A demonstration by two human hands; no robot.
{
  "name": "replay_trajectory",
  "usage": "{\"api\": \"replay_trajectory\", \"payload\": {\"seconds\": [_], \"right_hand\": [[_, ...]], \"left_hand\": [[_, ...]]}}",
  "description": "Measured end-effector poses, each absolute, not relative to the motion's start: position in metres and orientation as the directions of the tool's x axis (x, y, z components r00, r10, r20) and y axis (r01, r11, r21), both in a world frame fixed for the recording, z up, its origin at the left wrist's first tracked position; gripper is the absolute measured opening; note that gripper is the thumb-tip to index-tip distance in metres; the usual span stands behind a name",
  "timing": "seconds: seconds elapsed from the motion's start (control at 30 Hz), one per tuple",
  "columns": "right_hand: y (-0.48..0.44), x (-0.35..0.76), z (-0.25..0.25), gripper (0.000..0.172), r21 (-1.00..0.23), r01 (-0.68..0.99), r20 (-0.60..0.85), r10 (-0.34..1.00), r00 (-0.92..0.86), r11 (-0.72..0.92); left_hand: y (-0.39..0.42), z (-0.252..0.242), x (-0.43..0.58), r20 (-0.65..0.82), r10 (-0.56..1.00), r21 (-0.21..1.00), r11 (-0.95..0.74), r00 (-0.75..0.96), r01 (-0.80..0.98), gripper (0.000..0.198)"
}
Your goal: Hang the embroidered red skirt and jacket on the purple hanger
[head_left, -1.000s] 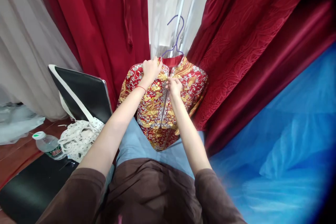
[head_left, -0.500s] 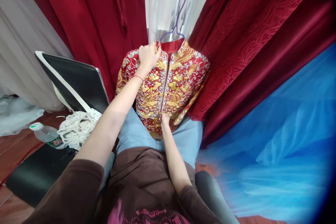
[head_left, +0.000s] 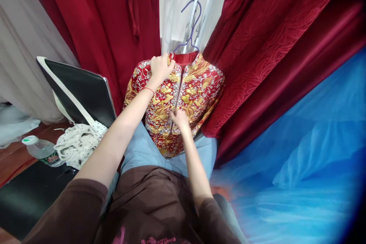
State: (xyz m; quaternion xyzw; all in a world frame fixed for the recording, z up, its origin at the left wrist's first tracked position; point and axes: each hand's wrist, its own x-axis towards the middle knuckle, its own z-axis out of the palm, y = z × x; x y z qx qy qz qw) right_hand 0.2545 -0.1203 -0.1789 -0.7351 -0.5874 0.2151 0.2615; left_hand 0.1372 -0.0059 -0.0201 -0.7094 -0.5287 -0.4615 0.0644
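A red jacket (head_left: 197,95), thickly embroidered in gold and silver, leans over my knees on a purple hanger (head_left: 197,23). Its stand-up collar frames the hanger's neck. At the collar and shoulder on the left side, my left hand (head_left: 161,68) is closed on the fabric. Lower down, my right hand (head_left: 180,117) pinches at the zipper line that runs down the front. Its fingers hide the small part they hold. Above that hand the two front edges show a narrow dark gap.
To the left, a black chair (head_left: 82,87) carries a white strap, a spotted white cloth bag (head_left: 81,143) and a plastic bottle (head_left: 42,150). Dark red draped fabric (head_left: 114,15) hangs behind, with more on the right. Blue tulle (head_left: 300,160) spreads at the right.
My right hand has moved up the jacket's front from near the hem. My left hand keeps its hold at the collar. The whole view has shifted slightly.
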Motion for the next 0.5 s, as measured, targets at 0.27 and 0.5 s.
{"api": "replay_trajectory", "payload": {"seconds": [0.27, 0.5], "right_hand": [[-0.07, 0.304, -0.015, 0.06, -0.188, 0.979, 0.803, 0.585, 0.108, 0.077], [-0.087, 0.302, -0.092, 0.054, -0.291, 0.952, 0.792, 0.582, 0.183, 0.097]], "left_hand": [[-0.017, -0.014, 0.135, 0.69, 0.723, 0.369, -0.398, 0.039, 0.84, 0.035], [-0.02, -0.017, 0.135, 0.708, 0.705, 0.411, -0.447, 0.031, 0.794, 0.037]]}}
